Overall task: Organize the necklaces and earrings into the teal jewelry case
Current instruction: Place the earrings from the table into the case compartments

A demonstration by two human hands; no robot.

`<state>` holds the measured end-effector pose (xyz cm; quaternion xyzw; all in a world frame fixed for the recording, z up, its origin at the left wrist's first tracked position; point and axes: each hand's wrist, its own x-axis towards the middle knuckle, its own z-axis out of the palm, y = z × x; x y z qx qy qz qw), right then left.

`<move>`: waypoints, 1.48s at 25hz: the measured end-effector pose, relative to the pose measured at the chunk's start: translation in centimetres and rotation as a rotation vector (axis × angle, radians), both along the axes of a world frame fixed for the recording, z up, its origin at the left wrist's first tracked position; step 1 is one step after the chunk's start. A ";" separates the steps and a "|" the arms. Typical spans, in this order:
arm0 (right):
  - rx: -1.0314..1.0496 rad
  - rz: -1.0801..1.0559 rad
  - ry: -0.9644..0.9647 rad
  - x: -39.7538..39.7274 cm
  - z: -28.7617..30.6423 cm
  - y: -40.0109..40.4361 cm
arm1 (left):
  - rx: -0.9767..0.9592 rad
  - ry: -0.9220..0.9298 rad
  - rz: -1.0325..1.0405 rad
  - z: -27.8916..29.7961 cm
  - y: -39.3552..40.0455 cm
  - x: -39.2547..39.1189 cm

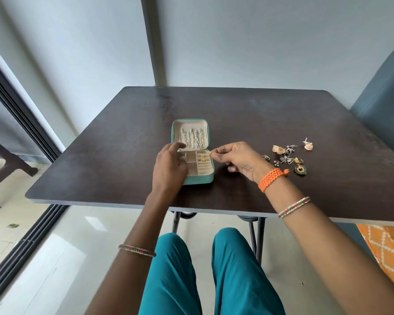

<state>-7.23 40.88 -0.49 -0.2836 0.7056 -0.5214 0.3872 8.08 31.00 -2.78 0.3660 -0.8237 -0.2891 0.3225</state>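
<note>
Open teal jewelry case (192, 178) at centre of dark wooden surface (100, 155); silver chain necklaces (191, 138) in lid. Our right hand (236, 159) pinches a small gold earring (210, 153) over it; left hand (170, 164) relaxed, resting on its left edge. Loose gold and silver earrings (287, 155) lie right.

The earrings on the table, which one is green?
The round earring nearest the table's front edge: it has a green rim; the others look gold or silver.

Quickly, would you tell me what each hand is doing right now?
Left hand: open, fingers relaxed over the teal jewelry case.
Right hand: pinching a small gold earring.
</note>
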 end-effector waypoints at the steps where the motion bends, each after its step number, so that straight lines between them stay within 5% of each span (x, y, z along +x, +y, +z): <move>1: 0.047 0.018 -0.037 -0.2 0.2 -0.1 | -0.002 0.036 -0.017 -0.7 0.3 0.1; 6: 0.269 0.165 -0.023 -0.5 1.2 -1.1 | 0.044 0.172 0.022 -2.2 0.8 0.3; 16: 0.511 0.230 0.438 1.0 3.0 -3.7 | 0.106 0.197 0.015 -2.3 0.6 0.5; 23: 0.408 0.299 0.631 1.7 3.4 -2.3 | 0.138 0.230 0.005 -2.5 0.6 0.5; 31: 0.293 0.117 0.447 1.4 1.9 -0.8 | 0.115 0.194 0.013 -2.1 0.9 0.6; 34: 0.096 -0.057 0.350 0.2 1.4 1.6 | -0.059 0.121 0.071 -1.6 1.3 0.6; 37: -0.055 -0.272 0.493 -2.9 1.1 5.7 | -0.345 -0.027 0.061 -1.2 2.3 0.2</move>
